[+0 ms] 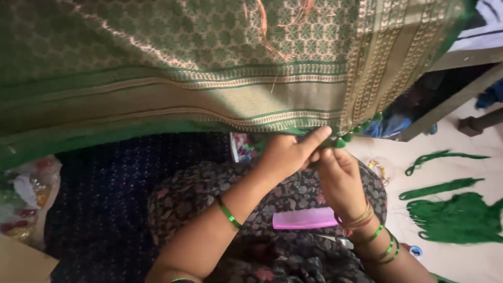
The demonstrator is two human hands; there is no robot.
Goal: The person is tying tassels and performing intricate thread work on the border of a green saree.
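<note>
Two hands meet at the lower border of a large green and gold woven cloth (209, 63), which hangs from above over the lap. It looks soft and light, and it folds easily; the firm border near the small green tassels (340, 141) is the best place to hold. The left hand (285, 154) pinches this edge, and the right hand (340, 178) seems to close its fingers on a tassel. A pink comb (304, 218) lies on the lap, and green thread bundles (456, 217) lie on the floor.

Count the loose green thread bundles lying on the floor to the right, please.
3: a thin curved strand farthest up, a thicker strand below it, and a big spread-out bundle nearest. More may lie past the frame's right edge.
</note>
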